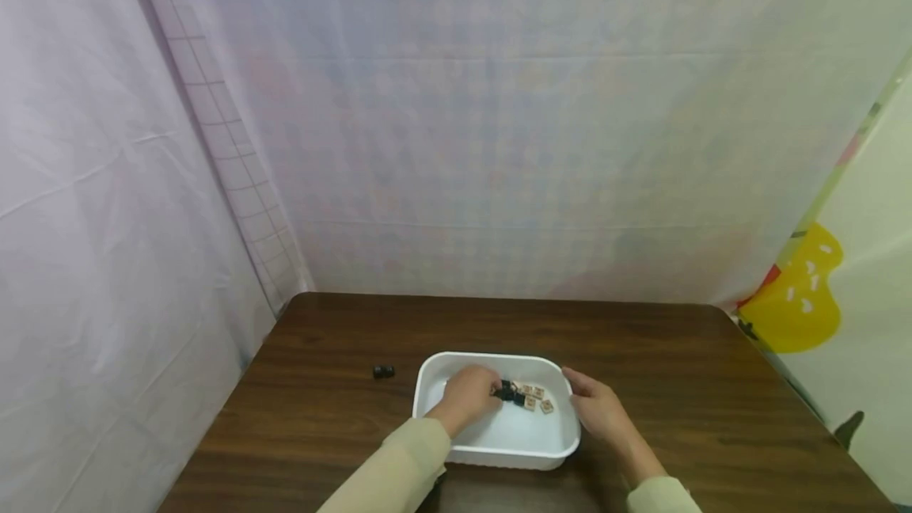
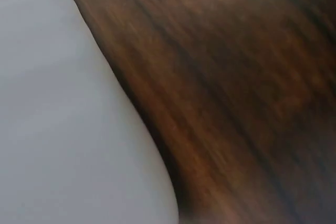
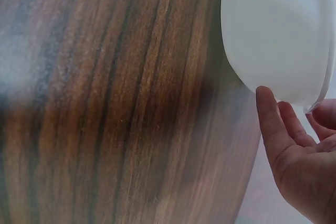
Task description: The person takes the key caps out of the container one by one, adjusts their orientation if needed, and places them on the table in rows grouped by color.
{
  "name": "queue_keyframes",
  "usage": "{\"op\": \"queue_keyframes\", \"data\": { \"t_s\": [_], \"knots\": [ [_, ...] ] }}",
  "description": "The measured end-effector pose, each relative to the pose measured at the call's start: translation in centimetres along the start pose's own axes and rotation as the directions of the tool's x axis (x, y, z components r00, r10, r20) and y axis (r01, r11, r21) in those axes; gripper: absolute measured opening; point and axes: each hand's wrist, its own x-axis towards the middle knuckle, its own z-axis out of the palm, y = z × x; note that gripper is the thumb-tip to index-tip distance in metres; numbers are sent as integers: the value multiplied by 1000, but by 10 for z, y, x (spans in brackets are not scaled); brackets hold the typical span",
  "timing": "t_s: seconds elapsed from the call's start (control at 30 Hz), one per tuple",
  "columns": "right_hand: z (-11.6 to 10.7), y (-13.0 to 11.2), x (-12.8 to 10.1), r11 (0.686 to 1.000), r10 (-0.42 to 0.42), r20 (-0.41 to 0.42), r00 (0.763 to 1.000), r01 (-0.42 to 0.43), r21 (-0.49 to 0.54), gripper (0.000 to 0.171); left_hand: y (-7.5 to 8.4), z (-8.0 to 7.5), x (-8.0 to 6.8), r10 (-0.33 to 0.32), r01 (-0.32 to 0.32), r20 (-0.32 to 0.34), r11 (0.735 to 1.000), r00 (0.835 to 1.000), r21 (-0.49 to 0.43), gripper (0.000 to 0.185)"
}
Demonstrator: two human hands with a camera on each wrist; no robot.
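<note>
A: Start with the big things. Where does the work stand?

B: A dark wooden table (image 1: 641, 355) fills the lower part of the head view, and a white tub (image 1: 499, 450) sits low and centre on it. Inside lies a cluster of small pieces (image 1: 523, 396), some black, some tan; I count roughly 4 tan ones, but they are too small to be sure. 1 black piece (image 1: 383, 371) lies alone on the table, left of the tub and apart from it. So most pieces sit in the tub and 1 sits outside it, as far as I can judge.

A: And the hands?

B: The left hand (image 1: 466, 396) reaches into the tub, fingers curled down at the black pieces; whether it pinches one I cannot tell, since the knuckles hide the tips. The right hand (image 1: 598, 410) rests against the tub's right rim, its fingers (image 3: 273, 124) fairly straight and touching the outer wall, steadying rather than clasping.
</note>
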Motion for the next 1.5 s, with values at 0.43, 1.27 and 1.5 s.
{"op": "queue_keyframes", "data": {
  "t_s": [0.43, 1.27, 1.5],
  "knots": [
    [-2, 1, -3, 1000, -26, -8, 1000, 26, -3, 48, 3, -13, 1, 64, -72, -52, 985, 997, -158, 14],
    [1, 3, -8, 1000, 27, -9, 1000, -27, 1, 50, -99, -89, -42, -20, -22, -146, 960, 989, -280, 21],
    [-2, 2, -7, 1000, 4, -12, 1000, -4, -14, 49, -160, -100, -59, -143, 109, -144, 970, 979, -219, 17]
  ]
}}
